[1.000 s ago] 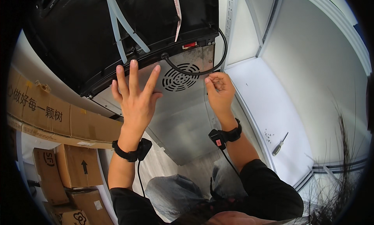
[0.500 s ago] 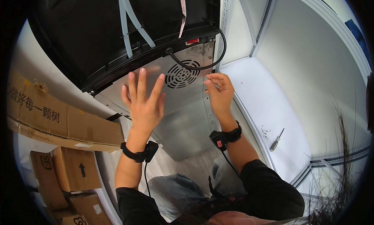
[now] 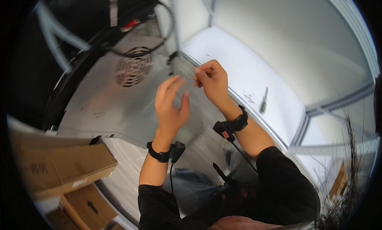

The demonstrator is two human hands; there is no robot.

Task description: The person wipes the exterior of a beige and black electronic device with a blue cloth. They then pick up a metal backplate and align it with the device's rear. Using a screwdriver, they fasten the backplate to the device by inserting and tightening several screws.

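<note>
White platform beside grey floor bears 1 screwdriver; left hand parted, right hand pinched, contents unclear.

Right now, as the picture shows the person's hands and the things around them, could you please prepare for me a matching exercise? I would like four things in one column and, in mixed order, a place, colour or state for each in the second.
Column one
1. screwdriver
2. left hand
3. switch
4. right hand

Column two
A. red
B. curled in
C. lying on the white surface
D. held open

Right pairs: 1-C, 2-D, 3-A, 4-B
</note>
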